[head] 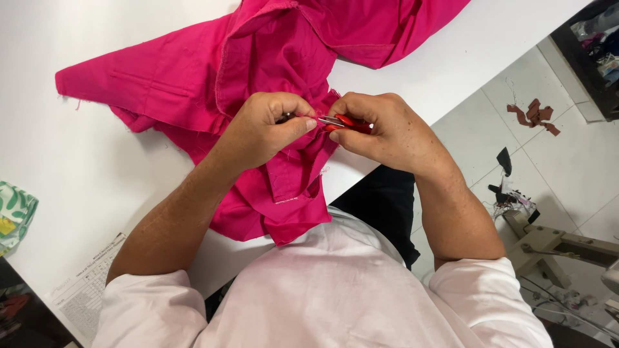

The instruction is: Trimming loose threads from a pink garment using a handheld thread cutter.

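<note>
Bright pink woven cloth garment (258, 58): matt, creased, frayed raw edges. Small thread snips (342, 122): glossy red plastic handles, shiny bare metal blades. White tabletop (77, 167): smooth, matt laminate look; printed white paper sheet (87, 293) flat, matt.

Sewing workshop: fabric scraps (534, 116) on tiled floor (567, 174), white worktable (97, 167).

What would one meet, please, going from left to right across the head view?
Green patterned cloth → printed paper sheet → left hand → red snips → right hand → brown fabric scraps.

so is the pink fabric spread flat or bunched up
Bunched up: the pink fabric lies in folds on the white table, gathered under both hands.
</note>
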